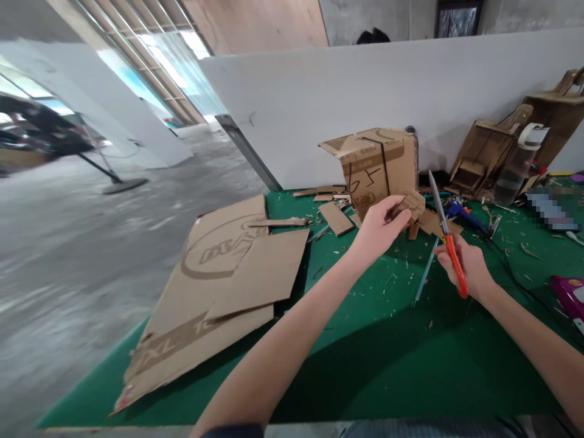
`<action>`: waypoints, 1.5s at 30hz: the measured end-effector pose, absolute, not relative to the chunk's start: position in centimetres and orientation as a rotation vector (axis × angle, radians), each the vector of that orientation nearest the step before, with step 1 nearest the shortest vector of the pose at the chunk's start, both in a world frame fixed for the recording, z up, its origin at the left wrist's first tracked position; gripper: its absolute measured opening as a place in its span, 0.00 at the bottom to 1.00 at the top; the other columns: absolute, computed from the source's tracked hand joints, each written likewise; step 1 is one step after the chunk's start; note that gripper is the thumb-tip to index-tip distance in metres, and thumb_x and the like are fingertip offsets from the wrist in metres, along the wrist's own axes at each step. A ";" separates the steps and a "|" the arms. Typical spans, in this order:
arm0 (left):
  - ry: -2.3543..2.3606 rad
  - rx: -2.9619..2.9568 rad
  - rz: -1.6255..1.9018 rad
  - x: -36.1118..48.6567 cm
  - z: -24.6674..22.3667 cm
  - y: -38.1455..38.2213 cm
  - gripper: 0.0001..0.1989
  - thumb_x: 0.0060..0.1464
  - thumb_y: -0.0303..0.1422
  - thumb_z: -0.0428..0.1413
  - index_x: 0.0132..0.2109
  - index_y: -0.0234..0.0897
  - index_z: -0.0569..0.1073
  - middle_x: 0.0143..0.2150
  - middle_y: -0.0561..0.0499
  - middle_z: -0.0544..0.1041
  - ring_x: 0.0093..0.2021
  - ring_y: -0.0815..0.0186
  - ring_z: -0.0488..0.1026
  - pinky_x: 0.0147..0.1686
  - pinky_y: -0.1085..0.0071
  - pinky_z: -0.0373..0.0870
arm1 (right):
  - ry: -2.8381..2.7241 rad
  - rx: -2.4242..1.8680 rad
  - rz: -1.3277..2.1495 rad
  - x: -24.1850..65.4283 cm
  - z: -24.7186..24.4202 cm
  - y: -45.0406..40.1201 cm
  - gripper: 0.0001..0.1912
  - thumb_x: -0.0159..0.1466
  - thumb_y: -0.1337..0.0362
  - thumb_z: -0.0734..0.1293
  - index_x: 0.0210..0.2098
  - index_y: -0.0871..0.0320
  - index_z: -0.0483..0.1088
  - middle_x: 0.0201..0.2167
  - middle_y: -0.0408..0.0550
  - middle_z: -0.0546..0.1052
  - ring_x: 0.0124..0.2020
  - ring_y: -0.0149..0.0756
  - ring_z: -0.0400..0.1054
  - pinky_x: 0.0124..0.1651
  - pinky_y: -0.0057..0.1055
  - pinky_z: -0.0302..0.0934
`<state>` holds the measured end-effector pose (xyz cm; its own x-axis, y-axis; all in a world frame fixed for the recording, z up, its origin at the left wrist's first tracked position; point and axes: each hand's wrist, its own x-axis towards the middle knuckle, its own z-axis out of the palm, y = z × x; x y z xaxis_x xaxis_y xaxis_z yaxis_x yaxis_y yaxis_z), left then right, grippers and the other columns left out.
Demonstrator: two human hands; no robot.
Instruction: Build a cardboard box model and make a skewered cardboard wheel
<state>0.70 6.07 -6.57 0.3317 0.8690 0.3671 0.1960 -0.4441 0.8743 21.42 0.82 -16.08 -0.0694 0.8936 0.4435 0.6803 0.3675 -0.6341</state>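
My left hand [381, 226] pinches a small cut piece of cardboard [414, 205] between thumb and fingers, above the green table. In my right hand [469, 264] is a pair of scissors [455, 261] with orange-red handles, its blades pointing up and away and looking closed. The blade tips stand to the right of the cardboard piece, apart from it. Just behind my left hand sits a cardboard box [381, 164] with black marker lines on its sides. Cardboard offcuts [336, 219] lie around the box.
Large flat cardboard sheets [228, 267] cover the left of the green table [365, 377]. At the right are a blue glue gun [468, 214], a water bottle [517, 164], a phone [552, 208], cardboard models [483, 149] and a purple object [570, 295]. A white partition [292, 115] stands behind.
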 end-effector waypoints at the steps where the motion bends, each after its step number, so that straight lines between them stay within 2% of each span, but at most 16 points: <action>1: 0.931 1.819 1.163 0.7 -6.6 6.2 0.14 0.58 0.33 0.54 0.50 0.35 0.75 0.43 0.45 0.79 0.40 0.64 0.75 0.40 0.69 0.73 | -1.825 -1.329 0.374 21.5 -16.0 0.7 0.27 0.65 0.47 0.59 0.56 0.59 0.60 0.40 0.56 0.80 0.33 0.43 0.76 0.35 0.36 0.69; 3: 0.898 1.716 1.179 0.7 -6.7 6.2 0.16 0.58 0.31 0.54 0.53 0.36 0.74 0.46 0.44 0.79 0.42 0.63 0.77 0.41 0.67 0.75 | -1.866 -1.261 0.415 21.5 -15.7 0.6 0.32 0.64 0.47 0.60 0.61 0.59 0.56 0.47 0.59 0.77 0.35 0.43 0.76 0.37 0.38 0.70; 5: 0.846 1.595 1.164 0.8 -6.7 6.1 0.18 0.59 0.31 0.53 0.55 0.37 0.72 0.47 0.44 0.79 0.39 0.63 0.78 0.39 0.65 0.77 | -1.901 -1.247 0.432 21.4 -15.6 0.5 0.34 0.64 0.48 0.61 0.63 0.60 0.53 0.49 0.61 0.75 0.35 0.43 0.75 0.38 0.40 0.69; 11: 0.805 1.466 1.211 1.2 -6.7 5.5 0.16 0.57 0.31 0.56 0.52 0.35 0.74 0.42 0.45 0.79 0.34 0.64 0.79 0.35 0.66 0.80 | -1.937 -1.273 0.505 21.1 -15.6 0.3 0.36 0.64 0.50 0.62 0.65 0.64 0.50 0.41 0.58 0.76 0.35 0.43 0.74 0.34 0.36 0.68; 18: 0.788 1.453 1.163 1.4 -6.9 5.4 0.15 0.56 0.31 0.58 0.50 0.32 0.73 0.42 0.43 0.79 0.36 0.63 0.80 0.32 0.70 0.80 | -1.913 -1.322 0.535 20.8 -15.2 0.1 0.37 0.65 0.50 0.61 0.66 0.64 0.50 0.41 0.57 0.76 0.31 0.39 0.73 0.33 0.34 0.68; 23: 0.804 1.446 1.159 1.8 -7.1 5.1 0.13 0.56 0.33 0.58 0.47 0.32 0.73 0.39 0.45 0.79 0.35 0.65 0.80 0.31 0.71 0.80 | -1.871 -1.382 0.439 20.6 -15.2 0.0 0.33 0.65 0.49 0.61 0.63 0.64 0.55 0.43 0.58 0.76 0.30 0.38 0.74 0.34 0.34 0.68; 27: 0.821 1.420 1.170 2.1 -7.3 4.8 0.11 0.56 0.33 0.58 0.44 0.32 0.73 0.37 0.46 0.79 0.35 0.65 0.80 0.31 0.72 0.80 | -1.908 -1.450 0.283 20.4 -15.0 0.2 0.29 0.66 0.49 0.59 0.59 0.64 0.60 0.37 0.55 0.77 0.30 0.41 0.74 0.34 0.34 0.67; 30: 0.819 1.403 1.180 2.2 -7.3 4.8 0.10 0.56 0.32 0.57 0.44 0.31 0.73 0.37 0.46 0.79 0.35 0.65 0.80 0.31 0.72 0.79 | -1.914 -1.544 0.080 20.2 -15.0 0.4 0.26 0.67 0.48 0.56 0.53 0.63 0.64 0.30 0.54 0.78 0.26 0.43 0.74 0.29 0.33 0.64; 33: 0.817 1.392 1.181 2.2 -7.4 4.9 0.11 0.56 0.32 0.57 0.45 0.32 0.73 0.38 0.45 0.79 0.35 0.65 0.79 0.31 0.73 0.78 | -1.891 -1.594 -0.045 20.2 -15.3 0.5 0.27 0.68 0.46 0.54 0.45 0.64 0.68 0.23 0.53 0.76 0.22 0.44 0.72 0.24 0.32 0.60; 35: 0.821 1.385 1.185 2.2 -7.4 5.0 0.12 0.56 0.31 0.56 0.47 0.33 0.72 0.39 0.45 0.79 0.36 0.66 0.79 0.31 0.73 0.77 | -1.892 -1.565 -0.018 20.3 -15.5 0.6 0.28 0.67 0.45 0.54 0.44 0.63 0.68 0.22 0.52 0.75 0.21 0.44 0.72 0.24 0.32 0.60; 38: 0.836 1.388 1.216 1.9 -7.4 5.3 0.14 0.55 0.29 0.57 0.49 0.35 0.71 0.39 0.47 0.79 0.35 0.68 0.78 0.31 0.74 0.76 | -1.860 -1.466 0.170 20.5 -15.4 0.7 0.27 0.65 0.43 0.59 0.46 0.61 0.67 0.26 0.52 0.78 0.26 0.43 0.74 0.30 0.33 0.64; 41: 0.872 1.391 1.305 1.6 -7.5 5.8 0.15 0.54 0.29 0.58 0.49 0.36 0.70 0.37 0.48 0.78 0.32 0.70 0.76 0.29 0.75 0.73 | -1.825 -1.369 0.395 20.8 -15.1 0.6 0.27 0.63 0.45 0.62 0.51 0.60 0.64 0.35 0.55 0.80 0.30 0.41 0.75 0.34 0.34 0.67; 43: 0.882 1.364 1.369 1.5 -7.6 6.2 0.15 0.52 0.30 0.59 0.47 0.36 0.69 0.36 0.49 0.77 0.32 0.70 0.75 0.28 0.75 0.71 | -1.841 -1.335 0.465 20.9 -14.8 0.4 0.29 0.64 0.46 0.61 0.57 0.61 0.60 0.41 0.57 0.79 0.26 0.38 0.72 0.33 0.34 0.66; 45: 0.869 1.337 1.394 1.4 -7.6 6.4 0.13 0.51 0.31 0.60 0.44 0.36 0.68 0.37 0.49 0.77 0.33 0.69 0.75 0.28 0.75 0.70 | -1.879 -1.322 0.487 20.9 -14.6 0.3 0.31 0.64 0.47 0.61 0.59 0.61 0.58 0.42 0.57 0.78 0.22 0.34 0.68 0.31 0.34 0.65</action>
